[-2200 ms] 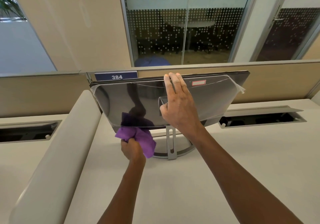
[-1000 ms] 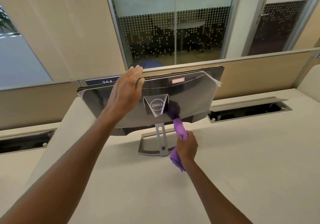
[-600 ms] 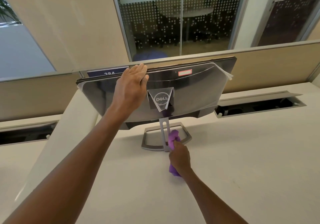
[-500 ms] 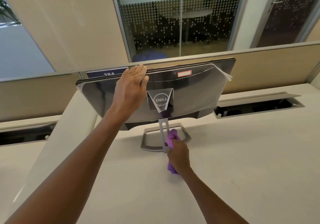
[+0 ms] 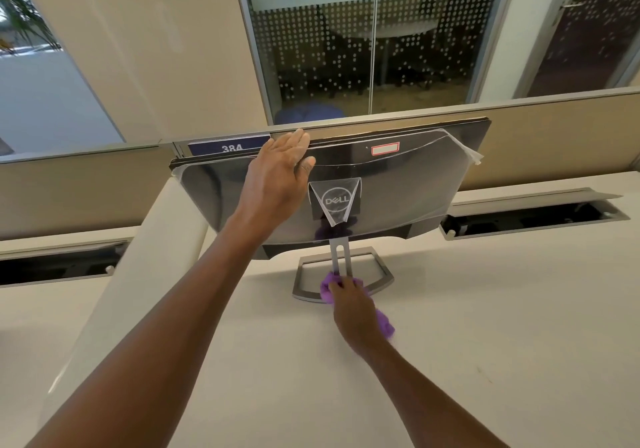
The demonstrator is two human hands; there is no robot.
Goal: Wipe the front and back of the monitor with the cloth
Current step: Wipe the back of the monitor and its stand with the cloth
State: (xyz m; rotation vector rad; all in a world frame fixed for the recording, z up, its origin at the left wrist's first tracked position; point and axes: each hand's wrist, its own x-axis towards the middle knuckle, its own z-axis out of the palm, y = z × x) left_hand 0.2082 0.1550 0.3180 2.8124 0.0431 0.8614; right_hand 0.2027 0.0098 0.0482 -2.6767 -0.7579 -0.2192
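The monitor (image 5: pixel 408 188) stands on the white desk with its glossy black back toward me, a Dell logo at its middle and clear film over it. My left hand (image 5: pixel 277 177) lies flat on the upper back, fingertips at the top edge. My right hand (image 5: pixel 349 304) grips the bunched purple cloth (image 5: pixel 384 324) and presses it on the grey stand base (image 5: pixel 381 274) at the foot of the stand's post. The screen side faces away and is hidden.
The white desk (image 5: pixel 485 343) stretches on all sides. Open cable slots lie at the right (image 5: pixel 530 217) and left (image 5: pixel 59 264). A rounded white divider (image 5: pixel 138 274) runs along the left. A beige partition with a "384" plate (image 5: pixel 230 146) stands behind the monitor.
The cloth went from my left hand to my right; my left hand took over steadying the monitor's back. My right hand slid the cloth from under the logo down the post to the base.
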